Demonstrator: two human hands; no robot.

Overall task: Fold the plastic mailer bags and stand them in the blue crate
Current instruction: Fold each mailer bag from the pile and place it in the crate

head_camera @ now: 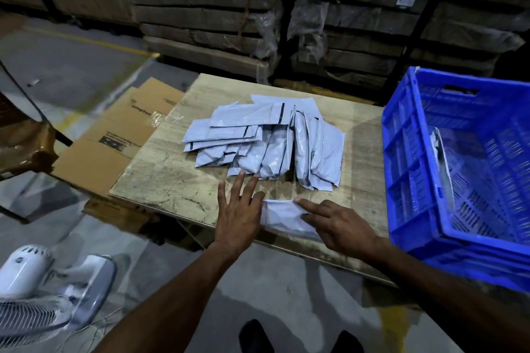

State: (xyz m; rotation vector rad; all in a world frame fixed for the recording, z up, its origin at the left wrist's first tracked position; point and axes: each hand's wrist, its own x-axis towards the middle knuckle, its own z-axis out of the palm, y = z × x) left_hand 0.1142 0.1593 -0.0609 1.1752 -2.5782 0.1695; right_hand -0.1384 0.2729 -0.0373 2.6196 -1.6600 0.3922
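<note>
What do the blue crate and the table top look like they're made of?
Blue crate: likely moulded plastic, given its uniform glossy colour, ribbed walls and slotted lattice. Table top: seemingly a wood or plywood board, with pale grain, a scuffed stained matt surface and a thin edge.

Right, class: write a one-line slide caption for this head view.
Both hands, left and right, flatten a grey plastic mailer bag on the wooden board beside the blue plastic crate.

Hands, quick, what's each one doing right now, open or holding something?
Left hand: open, fingers spread flat, at the left end of the folded mailer bag.
Right hand: open, straight fingers pressing the same bag on the table.
</note>
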